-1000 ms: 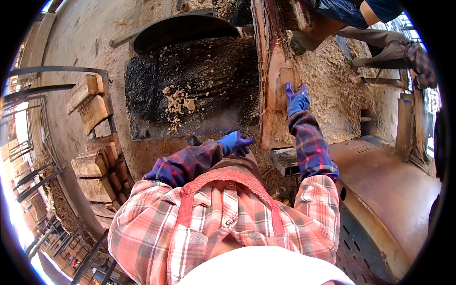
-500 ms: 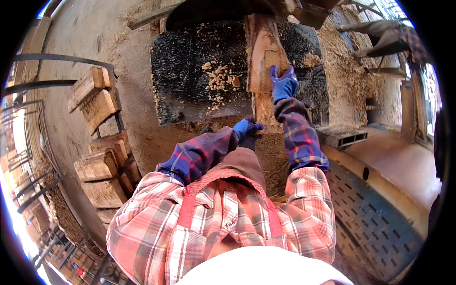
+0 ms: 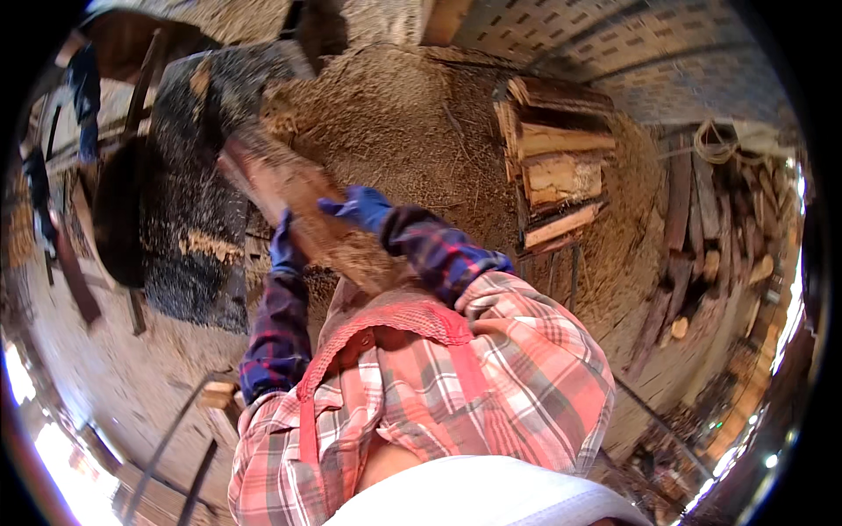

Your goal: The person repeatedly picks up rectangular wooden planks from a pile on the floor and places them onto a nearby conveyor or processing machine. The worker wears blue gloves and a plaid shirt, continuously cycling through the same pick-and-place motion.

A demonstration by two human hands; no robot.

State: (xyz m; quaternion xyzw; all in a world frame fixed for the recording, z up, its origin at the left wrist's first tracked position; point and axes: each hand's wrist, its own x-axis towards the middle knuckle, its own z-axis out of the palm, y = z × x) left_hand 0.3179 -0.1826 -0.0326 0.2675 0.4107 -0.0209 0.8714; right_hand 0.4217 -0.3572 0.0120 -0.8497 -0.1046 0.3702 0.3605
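A long, rough-edged wooden slab (image 3: 294,180) slants in front of me, its near end close to my apron and its far end over the black tabletop (image 3: 189,202). My left hand (image 3: 288,245), in a blue glove, grips the slab's left edge. On the opposite edge my right hand (image 3: 360,209), gloved alike, is closed on the wood with a finger lying over the top. The undersides of both grips are hidden by the slab.
Cut wood pieces (image 3: 561,175) are stacked on a stand to the right. Sawdust (image 3: 395,114) covers the ground beyond. A dark rounded plate (image 3: 120,210) stands past the tabletop. Someone's blue-clad leg (image 3: 85,96) shows far left. Timber (image 3: 693,219) is piled far right.
My body and view have turned to the right. The slab has come off the middle of the black tabletop toward me, and my left hand has moved from near my waist onto it.
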